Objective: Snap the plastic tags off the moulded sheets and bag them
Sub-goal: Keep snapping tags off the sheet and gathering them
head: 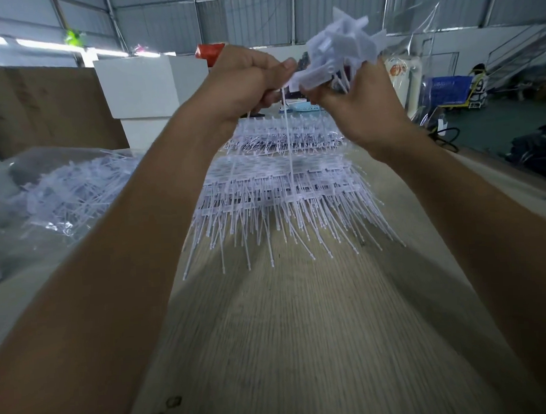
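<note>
Both my hands are raised above the table. My right hand (359, 109) grips a bunch of white plastic tags (337, 50), their flat heads fanning out above my fingers. My left hand (244, 79) is curled, its thumb against the bunch, and pinches thin white tag tails (289, 137) that hang down. Below my hands lie stacked moulded sheets of tags (283, 187) on the wooden table (302, 330), their thin tails pointing toward me. A clear bag of loose tags (77, 190) lies at the left.
White foam blocks (141, 84) and brown cardboard (42, 104) stand behind the bag at the left. A clear plastic sheet (414, 22) hangs at the upper right. Beyond the table's right edge are a blue crate (448, 89), a person and dark cables on the floor.
</note>
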`<state>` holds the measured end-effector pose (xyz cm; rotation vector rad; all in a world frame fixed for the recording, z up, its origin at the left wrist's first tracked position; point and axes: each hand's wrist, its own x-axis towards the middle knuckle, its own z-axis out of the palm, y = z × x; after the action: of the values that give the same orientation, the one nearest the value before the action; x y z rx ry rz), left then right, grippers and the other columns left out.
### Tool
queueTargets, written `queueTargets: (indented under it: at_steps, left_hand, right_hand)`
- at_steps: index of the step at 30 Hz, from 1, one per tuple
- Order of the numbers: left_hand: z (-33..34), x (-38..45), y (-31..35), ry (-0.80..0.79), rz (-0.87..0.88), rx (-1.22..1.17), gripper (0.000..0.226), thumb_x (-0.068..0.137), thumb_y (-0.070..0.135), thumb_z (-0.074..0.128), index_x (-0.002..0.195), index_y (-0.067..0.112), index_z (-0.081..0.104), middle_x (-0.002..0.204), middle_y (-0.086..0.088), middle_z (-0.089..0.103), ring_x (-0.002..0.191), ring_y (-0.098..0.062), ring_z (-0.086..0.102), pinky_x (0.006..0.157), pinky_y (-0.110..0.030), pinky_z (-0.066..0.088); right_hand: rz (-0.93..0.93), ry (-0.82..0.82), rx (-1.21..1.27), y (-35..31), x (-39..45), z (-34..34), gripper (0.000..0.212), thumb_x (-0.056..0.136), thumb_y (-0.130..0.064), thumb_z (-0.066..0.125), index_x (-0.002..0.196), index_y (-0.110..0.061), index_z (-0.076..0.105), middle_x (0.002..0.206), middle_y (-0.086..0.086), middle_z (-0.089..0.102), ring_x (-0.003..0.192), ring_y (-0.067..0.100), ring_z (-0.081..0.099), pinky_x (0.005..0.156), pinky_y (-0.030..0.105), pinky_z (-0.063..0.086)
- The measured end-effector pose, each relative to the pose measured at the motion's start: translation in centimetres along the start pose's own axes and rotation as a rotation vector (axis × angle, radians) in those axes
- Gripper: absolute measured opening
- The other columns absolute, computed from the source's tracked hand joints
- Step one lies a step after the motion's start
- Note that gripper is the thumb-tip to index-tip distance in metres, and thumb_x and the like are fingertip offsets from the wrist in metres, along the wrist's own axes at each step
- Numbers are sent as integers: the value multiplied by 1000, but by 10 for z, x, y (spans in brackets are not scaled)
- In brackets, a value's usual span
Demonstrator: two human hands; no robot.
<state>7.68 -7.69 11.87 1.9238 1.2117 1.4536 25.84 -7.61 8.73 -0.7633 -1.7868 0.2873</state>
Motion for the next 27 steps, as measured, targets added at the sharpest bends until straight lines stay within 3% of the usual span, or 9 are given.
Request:
queueTargets:
  at_steps: [4, 7, 10, 13, 14, 17, 21, 24, 27]
  left_hand:
    - [-2, 1, -2, -88, -130, -135, 28, 93, 18, 68, 65, 15, 74, 60, -2, 56, 48, -10, 41, 51, -21, 35]
    - [0, -1, -3, -213, -231, -313, 24, 99, 10, 54, 76, 10, 64, 50, 3, 43, 44, -8, 31, 45, -20, 28]
    - [-5, -3, 2, -183, -143, -257, 17, 100, 21, 58, 92, 8, 67, 52, 4, 47, 44, -9, 35, 47, -21, 31]
    - [-6, -4, 11, -52, 35, 73, 17, 93, 27, 69, 80, 17, 70, 59, 3, 57, 50, -10, 46, 53, -24, 39]
    - [-4, -5, 12, -30, 77, 183, 17, 92, 25, 71, 76, 18, 70, 62, 2, 60, 50, -8, 48, 53, -23, 41]
    - [4, -6, 11, -23, 133, 383, 25, 94, 20, 69, 69, 16, 69, 53, 7, 56, 42, 0, 46, 46, -18, 40]
    - [4, -6, 13, 40, 168, 309, 28, 94, 29, 70, 73, 11, 68, 70, -18, 61, 60, -17, 53, 57, -28, 44]
    - [6, -5, 12, 63, 213, 319, 28, 94, 31, 69, 73, 12, 68, 69, -11, 60, 59, -18, 50, 56, -26, 40]
    - [7, -6, 9, 45, 244, 354, 29, 96, 32, 68, 81, 7, 70, 61, -3, 57, 47, -12, 45, 51, -22, 36]
  right_hand:
    - [-139, 56, -106, 1, -6, -1, 15, 93, -26, 69, 104, -30, 59, 91, -29, 55, 78, -14, 59, 75, 2, 45]
    - [-279, 50, -215, 0, -9, -1, 23, 94, -28, 57, 105, -13, 70, 94, -13, 64, 81, 4, 63, 76, 17, 53]
    - [-123, 65, -90, -1, -4, 3, 12, 95, -19, 65, 106, -19, 66, 86, -14, 64, 73, -8, 61, 69, 16, 48]
    - [17, 74, 77, -3, 1, 8, 22, 93, -15, 70, 112, -5, 66, 93, 0, 69, 85, 7, 67, 79, 31, 57]
    - [52, 77, 139, -3, 1, 8, 28, 92, -16, 72, 116, -3, 65, 94, 2, 70, 84, 9, 68, 75, 29, 57]
    - [156, 15, 243, 3, 1, 5, 28, 91, -16, 74, 114, -1, 65, 75, 0, 64, 50, 1, 53, 46, 17, 41]
    - [262, -143, 307, 14, 1, -5, 15, 91, -19, 74, 97, -9, 65, 64, -3, 58, 45, 7, 37, 40, 22, 29]
    - [242, -198, 317, 13, 0, -5, 16, 99, -21, 64, 91, -7, 68, 62, -3, 52, 47, 9, 32, 41, 22, 25]
    - [240, -129, 336, 10, 0, -1, 27, 104, -24, 55, 82, -10, 64, 55, -6, 46, 44, 7, 31, 42, 22, 25]
